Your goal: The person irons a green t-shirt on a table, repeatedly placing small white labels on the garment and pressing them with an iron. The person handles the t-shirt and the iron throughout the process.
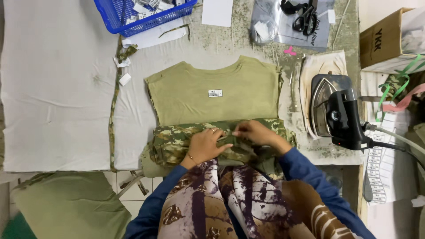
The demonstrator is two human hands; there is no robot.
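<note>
both hands rest on a folded camouflage-print fabric piece (pixel 177 139) lying across the lower part of an olive-green cotton shirt (pixel 212 90), which is spread flat on the pale padded ironing table (pixel 53 88). the left hand (pixel 204 145) lies flat with fingers spread, pressing the camouflage cloth down. the right hand (pixel 253 132) is curled, its fingertips seemingly pinching a fold of that same cloth, though the grip is partly hidden. a black and grey steam iron (pixel 334 110) stands well to the right of the shirt. a blue plastic basket (pixel 141 13) sits near the far edge, and black scissors (pixel 304 18) lie on a clear bag beyond the shirt.
</note>
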